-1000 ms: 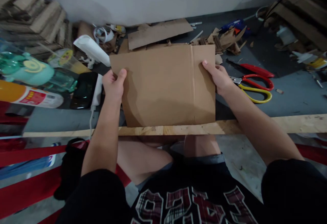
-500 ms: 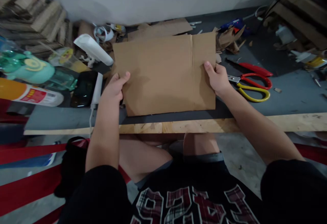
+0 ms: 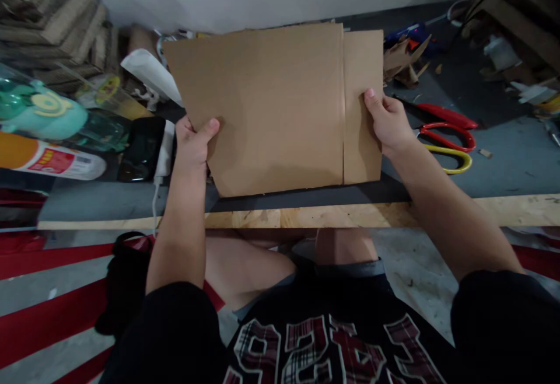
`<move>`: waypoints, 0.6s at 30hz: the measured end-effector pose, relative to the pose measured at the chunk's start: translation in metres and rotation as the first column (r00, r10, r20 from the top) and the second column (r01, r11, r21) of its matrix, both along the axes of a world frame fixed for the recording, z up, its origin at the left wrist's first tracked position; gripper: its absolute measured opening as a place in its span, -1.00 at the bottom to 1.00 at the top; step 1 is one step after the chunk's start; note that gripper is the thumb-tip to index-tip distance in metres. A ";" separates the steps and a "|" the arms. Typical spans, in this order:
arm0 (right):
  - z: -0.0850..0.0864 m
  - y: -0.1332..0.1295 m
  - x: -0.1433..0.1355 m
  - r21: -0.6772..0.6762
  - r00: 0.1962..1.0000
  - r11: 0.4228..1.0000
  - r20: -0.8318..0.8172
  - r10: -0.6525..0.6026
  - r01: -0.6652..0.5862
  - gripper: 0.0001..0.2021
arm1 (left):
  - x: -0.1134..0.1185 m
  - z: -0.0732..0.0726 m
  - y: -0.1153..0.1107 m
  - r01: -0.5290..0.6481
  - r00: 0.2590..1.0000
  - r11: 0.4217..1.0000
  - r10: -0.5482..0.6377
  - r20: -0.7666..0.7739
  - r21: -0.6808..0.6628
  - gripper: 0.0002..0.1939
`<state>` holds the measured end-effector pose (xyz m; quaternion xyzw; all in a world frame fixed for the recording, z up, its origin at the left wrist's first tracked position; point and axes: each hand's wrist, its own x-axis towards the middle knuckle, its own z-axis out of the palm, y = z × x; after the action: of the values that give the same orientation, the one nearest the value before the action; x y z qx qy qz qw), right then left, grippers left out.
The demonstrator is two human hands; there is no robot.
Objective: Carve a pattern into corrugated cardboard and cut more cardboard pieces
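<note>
I hold a flat brown cardboard sheet (image 3: 271, 104) up over the grey work surface (image 3: 503, 156), tilted toward me. My left hand (image 3: 192, 145) pinches its lower left edge, thumb on the front. My right hand (image 3: 389, 124) grips its right edge, thumb on the front. A straight crease runs top to bottom near the right side, setting off a narrow flap. The sheet hides the scraps that lie behind it.
Red and yellow scissors (image 3: 446, 139) lie just right of my right hand. Left of the sheet are a white roll (image 3: 149, 74), a black object (image 3: 142, 150), a teal toy (image 3: 39, 115) and an orange bottle (image 3: 48, 159). Cardboard scraps (image 3: 405, 60) and stacked cardboard (image 3: 52, 22) sit at the back. A wooden edge (image 3: 503, 212) borders the surface.
The sheet has been lifted from low over the surface and tipped up toward the camera, so it looks larger. Both hands keep their grip on its edges.
</note>
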<state>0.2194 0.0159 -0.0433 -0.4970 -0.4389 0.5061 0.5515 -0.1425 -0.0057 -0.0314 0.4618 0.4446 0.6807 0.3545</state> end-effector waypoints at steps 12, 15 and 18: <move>0.043 -0.018 -0.006 -0.017 1.000 1.000 -0.004 -0.003 0.003 -0.71 | -0.007 0.003 -0.001 0.048 0.998 0.997 -0.050 -0.042 -0.056 -0.38; 0.045 -0.013 -0.009 -0.041 1.000 0.999 0.011 -0.017 0.017 -0.72 | -0.012 0.000 0.010 0.053 0.998 0.988 -0.055 -0.013 -0.147 -0.33; 0.040 -0.008 -0.007 -0.097 1.000 0.995 0.015 0.000 0.002 -0.74 | -0.013 0.007 0.027 0.044 0.995 0.952 -0.068 -0.070 -0.302 -0.11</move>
<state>0.2128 0.0074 -0.0032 -0.5273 -0.4178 0.5226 0.5237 -0.1557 0.0208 -0.0248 0.4418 0.5433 0.5759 0.4218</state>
